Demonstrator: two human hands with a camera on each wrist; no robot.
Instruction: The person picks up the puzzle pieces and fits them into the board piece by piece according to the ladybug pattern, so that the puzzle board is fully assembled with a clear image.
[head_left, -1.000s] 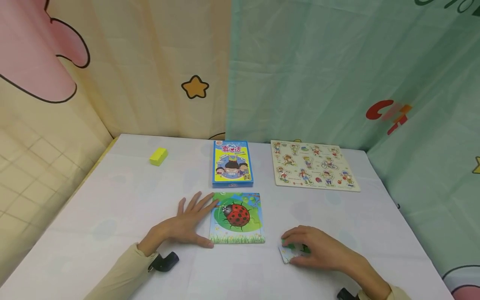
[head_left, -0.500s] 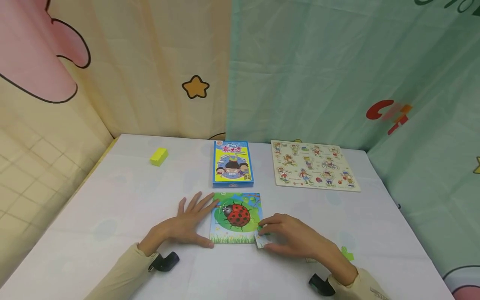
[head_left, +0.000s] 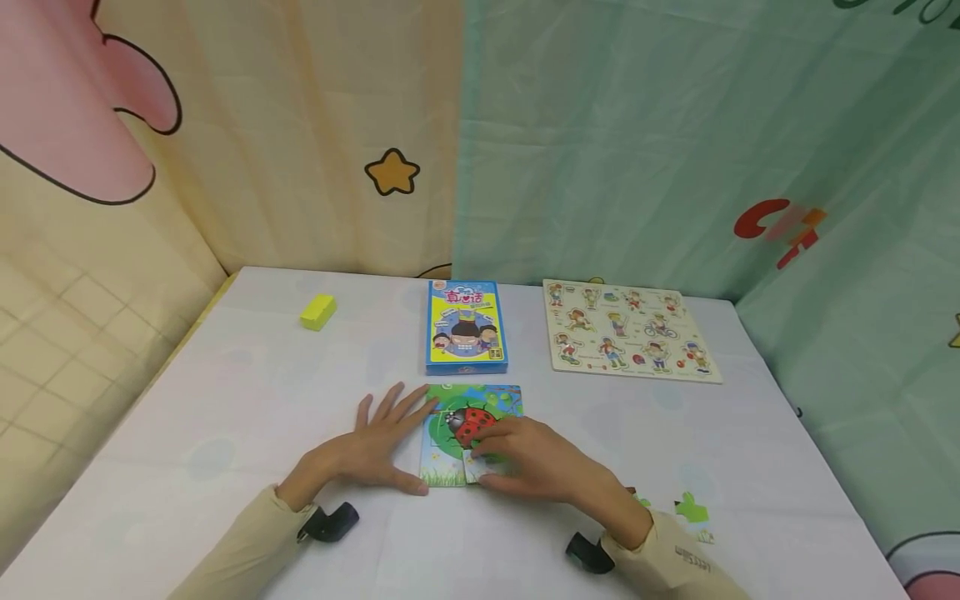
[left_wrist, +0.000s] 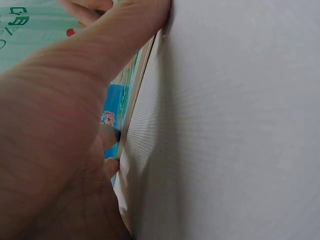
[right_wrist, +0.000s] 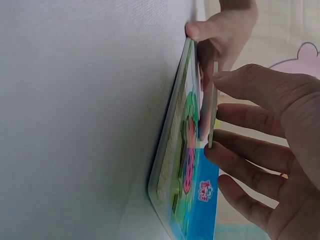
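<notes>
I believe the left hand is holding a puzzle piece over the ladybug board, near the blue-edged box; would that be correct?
Not quite: the head view shows the right hand holding the puzzle piece over the ladybug board, near the blue-edged box.

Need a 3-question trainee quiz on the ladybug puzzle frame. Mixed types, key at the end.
1. True or false: in the head view, the yellow block lies left of the blue box, apart from it.

2. Multiple choice: what does the right hand hold?
a) the yellow block
b) a thin piece
c) the blue box

3. Short answer: in the right wrist view, is what the right hand holds flush with the puzzle or raised above it?

Key: 1. True. 2. b. 3. Raised above it.
</notes>
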